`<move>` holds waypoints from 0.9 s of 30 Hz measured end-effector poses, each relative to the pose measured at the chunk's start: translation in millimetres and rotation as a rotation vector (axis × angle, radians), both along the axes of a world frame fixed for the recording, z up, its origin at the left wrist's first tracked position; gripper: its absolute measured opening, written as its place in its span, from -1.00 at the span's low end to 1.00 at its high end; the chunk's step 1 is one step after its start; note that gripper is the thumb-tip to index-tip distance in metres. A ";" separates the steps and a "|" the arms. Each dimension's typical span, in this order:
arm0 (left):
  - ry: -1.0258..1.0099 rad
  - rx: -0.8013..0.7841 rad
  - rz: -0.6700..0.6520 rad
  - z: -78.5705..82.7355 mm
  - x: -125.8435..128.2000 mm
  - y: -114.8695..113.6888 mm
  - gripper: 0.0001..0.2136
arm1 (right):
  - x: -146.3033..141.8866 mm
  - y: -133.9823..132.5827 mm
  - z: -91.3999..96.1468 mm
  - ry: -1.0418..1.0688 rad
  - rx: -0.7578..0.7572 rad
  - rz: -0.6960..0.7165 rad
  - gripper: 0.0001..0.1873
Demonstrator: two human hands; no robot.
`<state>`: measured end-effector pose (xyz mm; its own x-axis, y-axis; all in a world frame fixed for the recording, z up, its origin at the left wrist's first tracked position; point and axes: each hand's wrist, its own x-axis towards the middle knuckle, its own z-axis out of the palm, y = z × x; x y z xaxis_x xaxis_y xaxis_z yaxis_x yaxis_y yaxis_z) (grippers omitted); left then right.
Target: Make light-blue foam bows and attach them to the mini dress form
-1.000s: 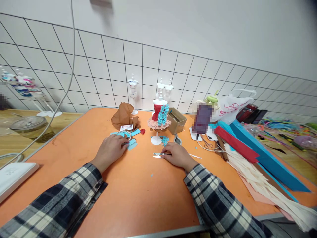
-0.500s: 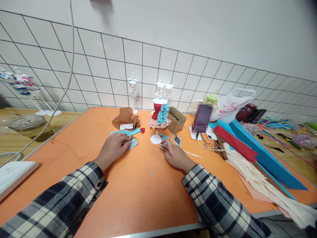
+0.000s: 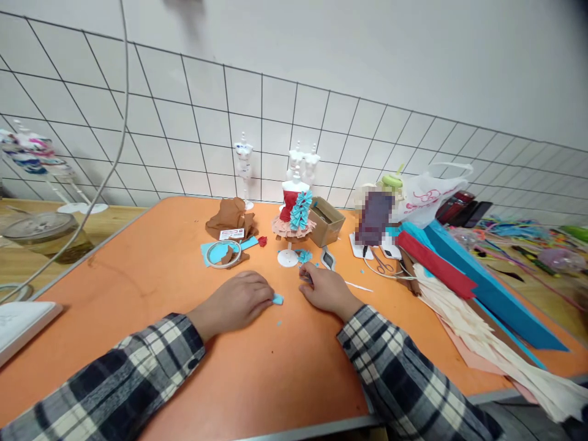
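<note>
My left hand (image 3: 236, 300) is closed over the orange table, its fingers pinching a small piece of light blue crepe paper (image 3: 278, 299). To the right, my right hand (image 3: 328, 288) is curled shut around a small pointed metal tool that mostly hides in the fingers; its exact kind does not show. Beyond both hands stands a white mini dress form (image 3: 288, 257) wearing a red bodice (image 3: 289, 205), blue ruffles (image 3: 301, 211) and a pink ruffled skirt (image 3: 294, 228). A blue ruffled scrap (image 3: 304, 256) lies at its base.
At left, a ring-shaped roll (image 3: 223, 253) rests on blue paper near crumpled brown paper (image 3: 227, 217). A cardboard box (image 3: 327, 223) stands behind. Scissors (image 3: 382, 264), a cable, a phone-like dark object (image 3: 376, 217) and long paper strips (image 3: 482, 331) occupy the right side.
My left hand has moved right and nearer with the blue paper piece, uncovering the ring-shaped roll. My right hand has barely moved, but its tool's tips now show less.
</note>
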<state>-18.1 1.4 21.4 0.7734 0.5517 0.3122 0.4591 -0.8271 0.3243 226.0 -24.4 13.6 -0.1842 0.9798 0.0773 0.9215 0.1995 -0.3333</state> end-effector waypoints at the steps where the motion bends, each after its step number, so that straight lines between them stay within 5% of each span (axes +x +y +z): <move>1: -0.036 -0.034 0.077 -0.3 -0.5 1.7 -0.79 | 0.5 0.4 -1.1 0.010 -0.001 0.010 -0.77; 4: -0.238 -0.312 0.245 -1.6 -4.1 7.3 -0.75 | 0.7 1.4 -4.2 0.063 0.021 0.011 -0.65; 8: -0.365 -0.718 0.209 -7.9 -3.8 6.6 -0.70 | -1.3 1.7 -6.1 0.080 0.085 0.084 -0.54; 10: -0.267 -0.665 0.225 -12.0 -1.8 5.0 -0.71 | -3.3 0.6 -4.9 0.067 0.083 0.168 -0.58; 16: -0.063 -0.127 0.276 -20.9 5.1 15.7 -0.79 | -19.3 -6.3 -0.2 0.097 0.123 0.206 -0.53; 23: -0.274 -0.137 0.493 -24.0 -0.8 30.9 -0.73 | -32.1 -5.7 -14.0 0.100 0.159 0.243 -0.51; 27: -0.228 -0.087 0.484 -19.0 -5.9 25.7 -0.82 | -30.5 -2.8 -15.1 0.029 0.174 0.305 -0.51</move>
